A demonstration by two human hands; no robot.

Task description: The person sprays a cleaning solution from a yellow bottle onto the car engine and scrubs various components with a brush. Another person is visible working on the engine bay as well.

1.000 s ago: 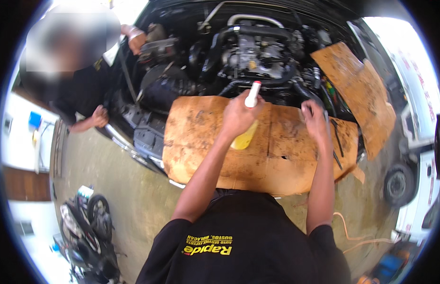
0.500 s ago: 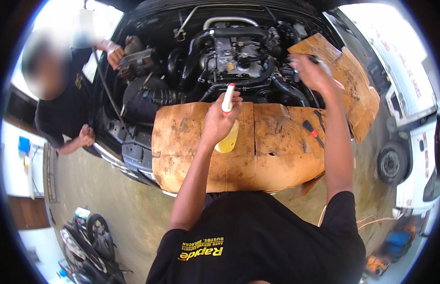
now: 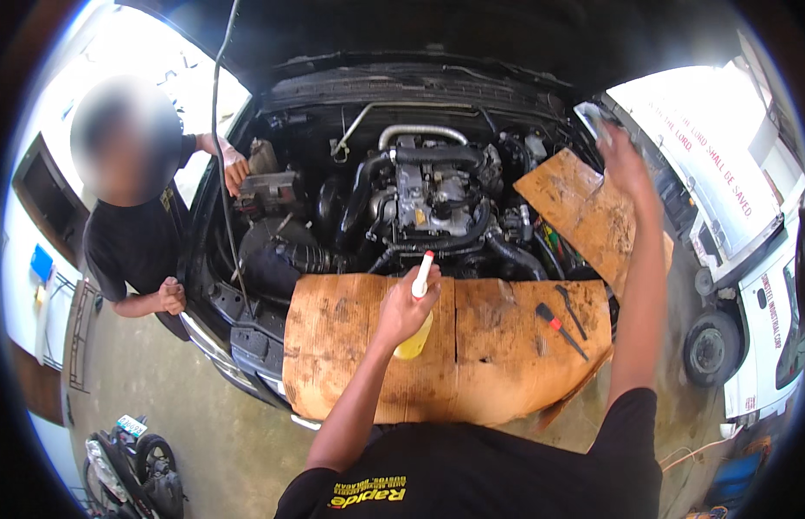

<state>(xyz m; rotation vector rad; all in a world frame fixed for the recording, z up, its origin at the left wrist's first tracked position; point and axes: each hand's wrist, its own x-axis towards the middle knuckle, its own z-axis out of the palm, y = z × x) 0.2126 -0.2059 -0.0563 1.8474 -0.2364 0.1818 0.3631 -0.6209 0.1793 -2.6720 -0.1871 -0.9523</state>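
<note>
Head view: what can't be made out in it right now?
All in the head view:
- Spray bottle: middle section, covered by the left hand.
- Pale item at the right hand: too small and indistinct to identify.
- Whatever lies beneath the front cardboard: covered by it.
- Motorcycle: far end, cut off by the lower edge.
</note>
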